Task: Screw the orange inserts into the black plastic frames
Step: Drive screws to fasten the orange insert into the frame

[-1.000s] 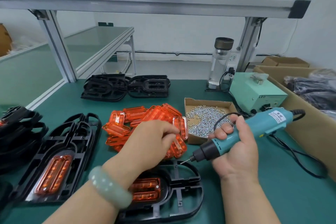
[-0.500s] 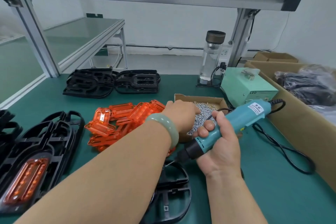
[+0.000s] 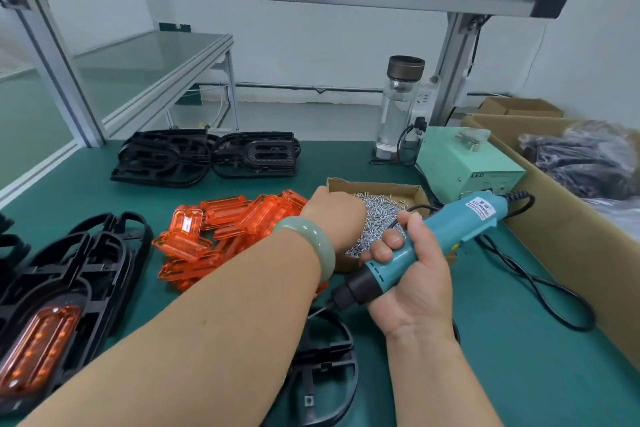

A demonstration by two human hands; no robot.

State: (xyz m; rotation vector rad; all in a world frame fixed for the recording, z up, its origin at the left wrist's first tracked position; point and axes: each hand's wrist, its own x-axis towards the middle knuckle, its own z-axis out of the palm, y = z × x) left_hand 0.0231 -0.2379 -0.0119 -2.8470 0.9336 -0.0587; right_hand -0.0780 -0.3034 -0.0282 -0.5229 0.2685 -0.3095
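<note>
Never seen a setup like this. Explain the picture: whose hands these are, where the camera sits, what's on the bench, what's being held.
No machine here: a person works with bare hands, filmed by a camera on their head looking down. On the green bench mat lie a pile of clear orange plastic inserts, black plastic frames, the near-left frame already carrying an insert, and a small cardboard box of silver screws. The right hand has its grip round a teal electric screwdriver. The left hand reaches into the screw box; its fingers are hidden.
</note>
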